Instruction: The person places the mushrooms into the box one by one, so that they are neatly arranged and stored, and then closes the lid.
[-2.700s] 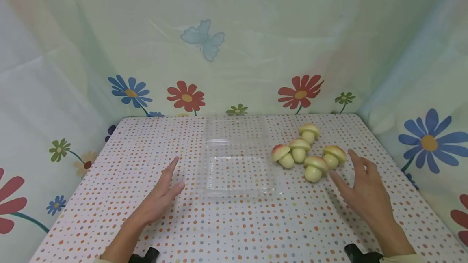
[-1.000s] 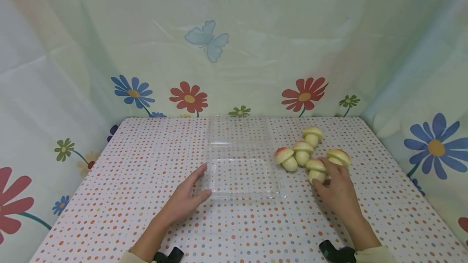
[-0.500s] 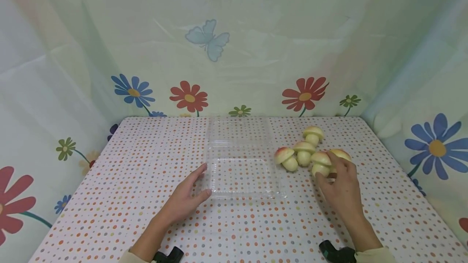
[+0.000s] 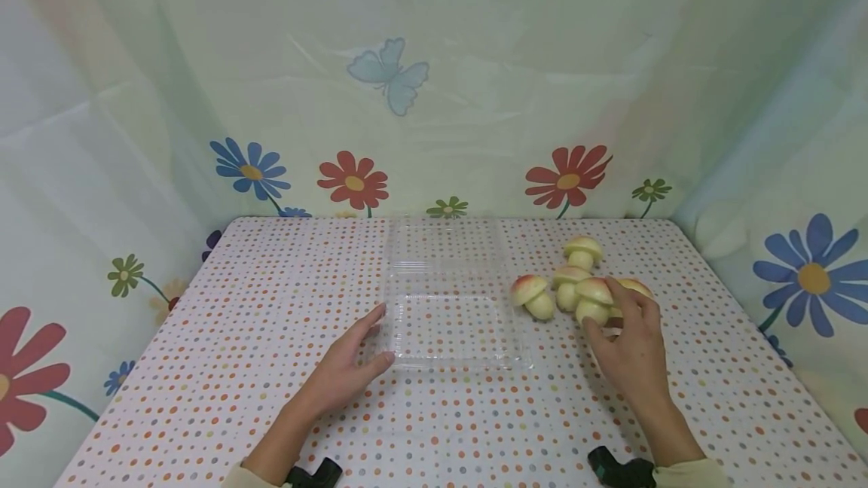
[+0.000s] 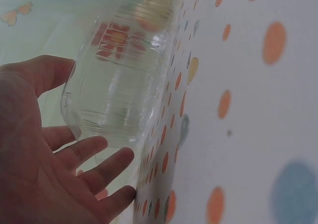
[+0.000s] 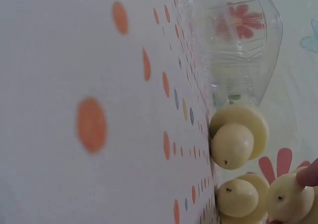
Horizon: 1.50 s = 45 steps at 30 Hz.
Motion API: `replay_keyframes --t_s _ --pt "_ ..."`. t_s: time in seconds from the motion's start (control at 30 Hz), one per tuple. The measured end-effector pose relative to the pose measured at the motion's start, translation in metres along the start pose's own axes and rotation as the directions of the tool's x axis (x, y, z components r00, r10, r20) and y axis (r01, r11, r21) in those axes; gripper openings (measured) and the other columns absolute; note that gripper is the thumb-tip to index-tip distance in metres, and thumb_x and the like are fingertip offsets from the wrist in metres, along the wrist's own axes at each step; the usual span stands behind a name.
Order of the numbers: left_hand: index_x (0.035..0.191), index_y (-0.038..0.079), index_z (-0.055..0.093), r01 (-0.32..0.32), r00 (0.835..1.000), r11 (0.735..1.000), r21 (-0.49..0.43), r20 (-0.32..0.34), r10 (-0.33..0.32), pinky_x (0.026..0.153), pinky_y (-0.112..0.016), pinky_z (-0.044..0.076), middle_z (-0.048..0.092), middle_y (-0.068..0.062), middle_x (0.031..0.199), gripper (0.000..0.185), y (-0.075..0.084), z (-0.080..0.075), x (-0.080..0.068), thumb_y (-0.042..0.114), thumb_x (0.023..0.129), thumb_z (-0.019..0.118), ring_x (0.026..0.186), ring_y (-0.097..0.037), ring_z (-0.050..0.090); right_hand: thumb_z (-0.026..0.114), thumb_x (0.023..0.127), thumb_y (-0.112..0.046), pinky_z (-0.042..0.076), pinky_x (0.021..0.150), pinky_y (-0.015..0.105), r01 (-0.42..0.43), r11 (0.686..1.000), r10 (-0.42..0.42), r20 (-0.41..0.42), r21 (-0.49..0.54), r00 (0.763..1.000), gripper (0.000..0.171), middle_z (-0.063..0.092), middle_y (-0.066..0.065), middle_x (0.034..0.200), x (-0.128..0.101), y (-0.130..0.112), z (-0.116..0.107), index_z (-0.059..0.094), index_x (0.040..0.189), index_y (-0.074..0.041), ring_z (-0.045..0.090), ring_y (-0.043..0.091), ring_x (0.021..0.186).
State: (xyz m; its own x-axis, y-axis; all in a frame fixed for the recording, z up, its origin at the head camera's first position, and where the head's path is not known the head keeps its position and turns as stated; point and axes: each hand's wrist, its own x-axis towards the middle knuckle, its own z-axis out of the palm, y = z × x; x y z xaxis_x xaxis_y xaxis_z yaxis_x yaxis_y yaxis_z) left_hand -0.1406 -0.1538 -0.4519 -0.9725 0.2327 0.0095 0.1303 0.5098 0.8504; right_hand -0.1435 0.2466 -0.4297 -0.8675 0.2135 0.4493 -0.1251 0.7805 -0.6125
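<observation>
- Our right hand (image 4: 627, 349) pinches one toy mushroom (image 4: 593, 300) betw. thumb & fingers, at its fingertips, right of the clear tray (image 4: 453, 326).
- Mushroom's cap tilts up, stem twd. us; 4 others just beside.
- Our left hand (image 4: 342, 367), fingers relaxed, touches tray's left edge.
- Dotted tablecloth (image 4: 271, 337); floral curtain (image 4: 434, 81) behind.

far mushroom (image 4: 634, 288) half hidden by right hand (image 4: 627, 349), wrist views blurred
</observation>
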Motion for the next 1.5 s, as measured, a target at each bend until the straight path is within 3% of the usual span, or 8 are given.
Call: replay_keyframes --t_s 0.33,0.6,0.9,1.2,1.5 --pt "0.165 0.024 0.029 -0.021 1.000 1.000 -0.004 0.008 0.021 0.124 -0.059 0.029 0.032 0.004 0.169 0.077 -0.003 0.000 0.001 0.030 0.100 0.068 0.152 -0.029 0.041 0.071 0.090 -0.002 0.036 0.065 -0.004 0.043 0.995 -0.040 -0.037 0.088 0.999 0.068 0.041 0.031 0.138 0.001 -0.004 0.004 0.048 0.153 -0.005 0.066 0.048 0.092" --pt "0.165 0.021 0.028 -0.049 0.999 0.999 -0.004 0.011 0.049 0.123 -0.060 0.029 0.032 0.003 0.169 0.077 -0.004 0.000 0.001 0.031 0.100 0.068 0.151 -0.031 0.042 0.071 0.090 -0.005 0.036 0.066 -0.005 0.024 0.997 -0.021 -0.034 0.077 0.999 0.069 0.041 0.028 0.139 0.004 -0.011 0.007 0.047 0.154 -0.009 0.068 0.045 0.092" --pt "0.165 0.022 0.028 -0.035 0.999 0.999 0.004 0.010 0.035 0.122 -0.063 0.029 0.031 0.003 0.170 0.077 -0.003 0.000 0.001 0.033 0.101 0.067 0.151 -0.031 0.041 0.070 0.092 -0.009 0.038 0.067 0.000 0.015 0.998 -0.015 -0.012 0.065 1.000 0.069 0.040 0.029 0.144 0.008 -0.019 0.009 0.045 0.156 -0.009 0.068 0.045 0.095" --pt "0.165 0.023 0.029 -0.019 1.000 1.000 0.017 0.000 0.019 0.122 -0.063 0.030 0.032 0.002 0.169 0.076 -0.002 0.002 0.002 0.032 0.100 0.068 0.150 -0.033 0.043 0.069 0.092 -0.008 0.041 0.068 0.001 0.024 0.994 -0.027 0.023 0.110 0.999 0.071 0.040 0.028 0.146 0.010 -0.025 0.013 0.043 0.158 -0.010 0.067 0.044 0.099" --pt "0.165 0.022 0.028 -0.043 0.999 0.999 0.011 0.003 0.043 0.122 -0.063 0.030 0.032 0.002 0.169 0.076 -0.002 0.001 0.002 0.032 0.101 0.067 0.150 -0.032 0.043 0.069 0.092 -0.006 0.042 0.068 0.002 0.040 0.989 -0.047 0.049 0.143 0.998 0.069 0.039 0.027 0.149 0.016 -0.035 0.015 0.045 0.156 -0.013 0.067 0.041 0.100"
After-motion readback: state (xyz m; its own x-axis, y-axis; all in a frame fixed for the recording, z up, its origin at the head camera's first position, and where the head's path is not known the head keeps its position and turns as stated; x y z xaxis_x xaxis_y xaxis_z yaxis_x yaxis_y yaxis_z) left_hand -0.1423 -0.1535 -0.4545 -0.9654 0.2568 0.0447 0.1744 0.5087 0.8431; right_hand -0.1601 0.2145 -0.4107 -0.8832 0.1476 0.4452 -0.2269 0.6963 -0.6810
